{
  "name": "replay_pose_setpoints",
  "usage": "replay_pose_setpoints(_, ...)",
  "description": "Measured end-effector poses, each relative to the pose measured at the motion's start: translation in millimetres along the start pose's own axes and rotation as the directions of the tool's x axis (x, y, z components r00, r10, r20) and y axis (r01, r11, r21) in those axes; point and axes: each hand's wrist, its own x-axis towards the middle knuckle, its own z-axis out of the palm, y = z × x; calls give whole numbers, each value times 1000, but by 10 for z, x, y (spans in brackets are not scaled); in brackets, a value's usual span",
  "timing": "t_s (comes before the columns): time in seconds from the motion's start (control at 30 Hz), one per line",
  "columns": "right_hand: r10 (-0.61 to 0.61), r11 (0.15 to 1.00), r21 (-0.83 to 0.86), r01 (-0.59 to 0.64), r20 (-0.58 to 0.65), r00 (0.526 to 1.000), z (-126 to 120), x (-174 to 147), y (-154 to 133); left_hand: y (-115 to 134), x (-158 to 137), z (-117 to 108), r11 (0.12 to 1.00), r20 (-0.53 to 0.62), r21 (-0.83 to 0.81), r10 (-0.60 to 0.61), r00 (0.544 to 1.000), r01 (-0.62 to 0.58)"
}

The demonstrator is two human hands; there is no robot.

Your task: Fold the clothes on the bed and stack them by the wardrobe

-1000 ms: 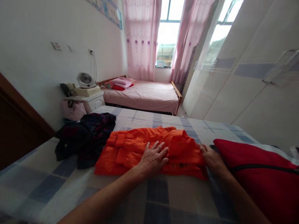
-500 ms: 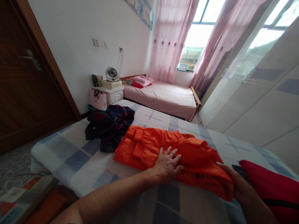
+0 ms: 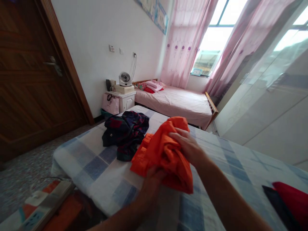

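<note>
Orange garment (image 3: 166, 154), bunched and doubled over on itself, lies on the near bed (image 3: 228, 160) between my two bare hands, as seen from the head camera. My right hand (image 3: 190, 146) is clamped on the raised fold at the garment's right side, fingers laid over the cloth. My left hand (image 3: 152, 178) touches the garment's front; its fingertips are blurred and partly lost in the folds, so I cannot tell whether they grip. Crumpled just beside the orange cloth, toward the bed's left edge and far-left corner, is a dark plaid garment (image 3: 126, 134). Well apart to the right lies a red cloth (image 3: 292, 199), only partly in view, against a dark piece (image 3: 274, 199). Past the far-left corner, a white fan (image 3: 125, 79) sits atop boxes on a white nightstand (image 3: 127, 102); beyond the far edge stands a pink-sheeted bed (image 3: 178, 102).
</note>
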Motion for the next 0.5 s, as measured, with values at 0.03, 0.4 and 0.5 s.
replay_pose_setpoints(0.03,-21,994,-107,26,47,999,166,116,101,-22,-54,-120,996,-21,-85,-21,1000,19)
replay_pose_setpoints(0.4,-167,857,-507,91,-107,980,28,505,509,-3,-420,-524,875,-159,-391,-368,916,284)
replay_pose_setpoints(0.5,-103,823,-562,-81,-288,952,-347,593,668,66,-399,-513,858,-117,-379,-417,901,348)
